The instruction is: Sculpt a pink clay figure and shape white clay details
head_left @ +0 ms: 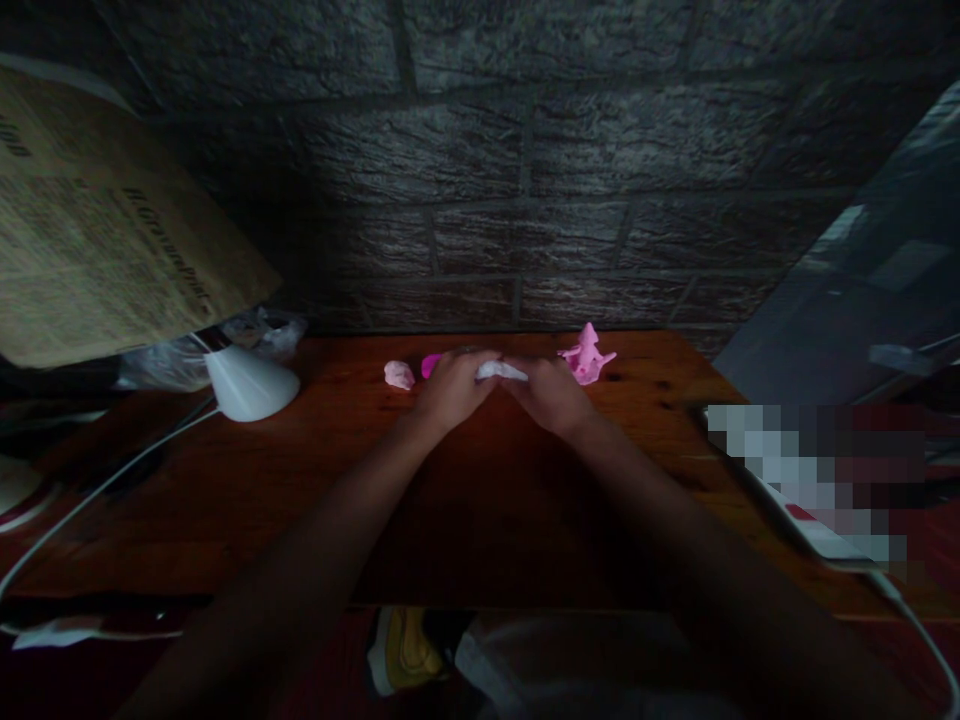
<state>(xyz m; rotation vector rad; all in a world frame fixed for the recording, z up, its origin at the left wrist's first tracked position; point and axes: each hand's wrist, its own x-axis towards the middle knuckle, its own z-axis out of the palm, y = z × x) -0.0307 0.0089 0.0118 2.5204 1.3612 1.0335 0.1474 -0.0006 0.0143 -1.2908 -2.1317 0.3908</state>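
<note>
Both of my hands meet over the wooden table with a white lump of modelling clay point(502, 371) between them. My left hand point(459, 385) is closed on its left end and my right hand point(551, 392) on its right end; the fingertips are partly hidden. A magenta piece point(430, 366) shows just behind my left hand, partly covered by it. Further left lies a pale pink lump point(399, 375). Beyond my right hand stands a pink clay figure point(587, 355) with a pointed top and thin arms sticking out.
A white lamp base point(253, 382) with a cable stands on the left of the table point(315, 480), under a newsprint-patterned shade point(127, 220). A crumpled plastic bag point(169, 362) lies behind it. At the right edge is a white device point(829, 535), partly blurred out, with a cable. A brick-patterned wall point(465, 160) closes the back.
</note>
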